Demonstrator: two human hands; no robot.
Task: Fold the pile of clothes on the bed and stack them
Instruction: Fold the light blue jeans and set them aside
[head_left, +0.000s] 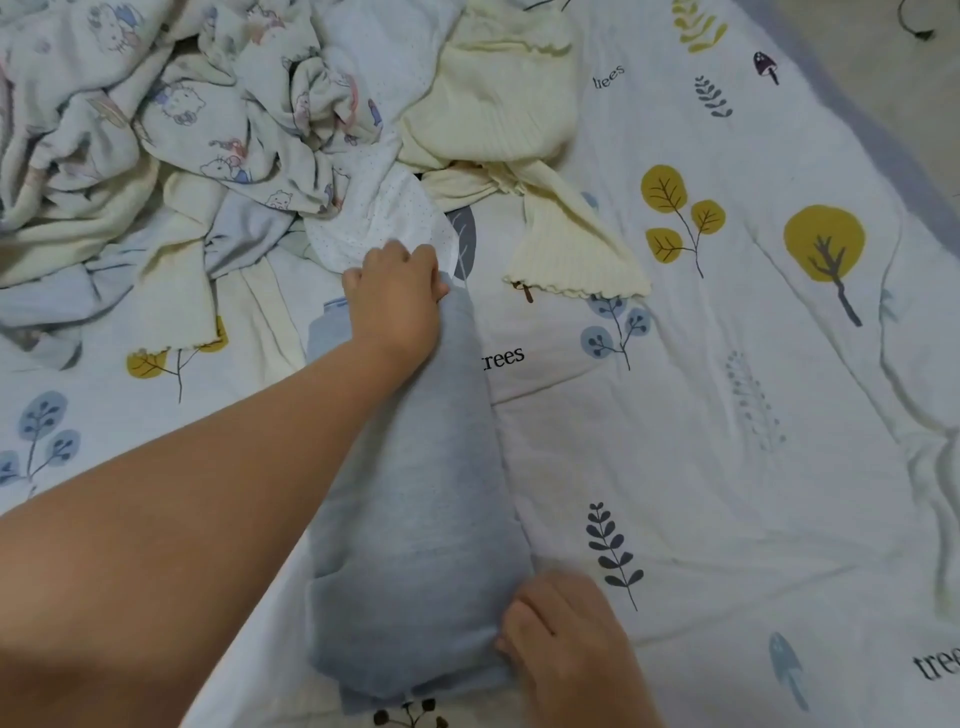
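Blue garment (415, 499) lies lengthwise, narrow end twd pile (208, 130).

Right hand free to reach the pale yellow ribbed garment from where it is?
Probably not yet. The right hand grips the near corner of the folded grey-blue cloth. The pale yellow ribbed garment lies unobstructed on the bed sheet beyond it, so it would have to let go first.

Grey garment (415, 493) folded lengthwise, on bed
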